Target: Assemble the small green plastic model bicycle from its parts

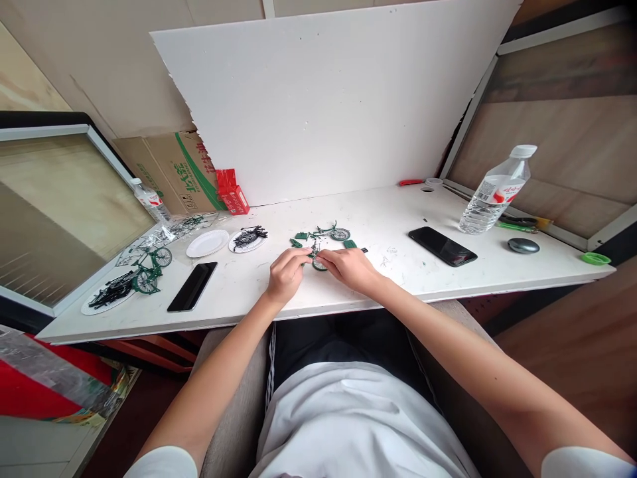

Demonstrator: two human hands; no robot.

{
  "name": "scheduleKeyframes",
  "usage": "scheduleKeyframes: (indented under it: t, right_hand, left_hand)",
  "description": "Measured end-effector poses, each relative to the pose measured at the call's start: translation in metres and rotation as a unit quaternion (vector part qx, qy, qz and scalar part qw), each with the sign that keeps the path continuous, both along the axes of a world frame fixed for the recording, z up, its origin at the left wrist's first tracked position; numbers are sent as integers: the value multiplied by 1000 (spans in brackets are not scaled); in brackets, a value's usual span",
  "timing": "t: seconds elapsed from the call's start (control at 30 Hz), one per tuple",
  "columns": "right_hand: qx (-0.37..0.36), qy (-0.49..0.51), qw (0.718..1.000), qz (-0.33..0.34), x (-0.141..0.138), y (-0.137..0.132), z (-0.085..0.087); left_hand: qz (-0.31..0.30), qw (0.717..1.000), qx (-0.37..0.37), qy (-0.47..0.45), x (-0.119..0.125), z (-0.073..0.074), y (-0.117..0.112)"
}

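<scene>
We record few legible markings. Cardboard box (pixel 174 169), leaning against the wall at the table's far left: large green Chinese characters printed along a green band, of which we make out "北大荒"; smaller print beside them is too small for us to read. Water bottle (pixel 495 192), standing at the right: a white label bearing red characters, too blurred for us to read. Second bottle (pixel 149 199), at the left: a red-and-white label, unreadable. Red carton (pixel 233 192): we can read no lettering on it.
</scene>
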State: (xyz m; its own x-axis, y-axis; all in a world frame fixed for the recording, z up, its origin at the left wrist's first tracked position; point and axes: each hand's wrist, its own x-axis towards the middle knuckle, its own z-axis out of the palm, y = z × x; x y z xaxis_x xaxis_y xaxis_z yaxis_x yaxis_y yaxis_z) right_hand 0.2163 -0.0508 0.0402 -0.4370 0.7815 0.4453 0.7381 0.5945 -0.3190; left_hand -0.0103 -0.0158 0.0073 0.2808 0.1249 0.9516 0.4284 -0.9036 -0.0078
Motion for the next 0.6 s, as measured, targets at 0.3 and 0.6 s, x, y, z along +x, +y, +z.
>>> scheduleKeyframes:
  t: [0.3, 0.6]
  right_hand:
    - [-356, 300, 877, 122, 0, 1, 11]
    - [-390, 290, 867, 113, 11, 5, 20]
  left_hand:
    - [-1, 1000, 28, 7, 0, 3, -1]
    - [-14, 999, 33, 41, 1, 3, -3]
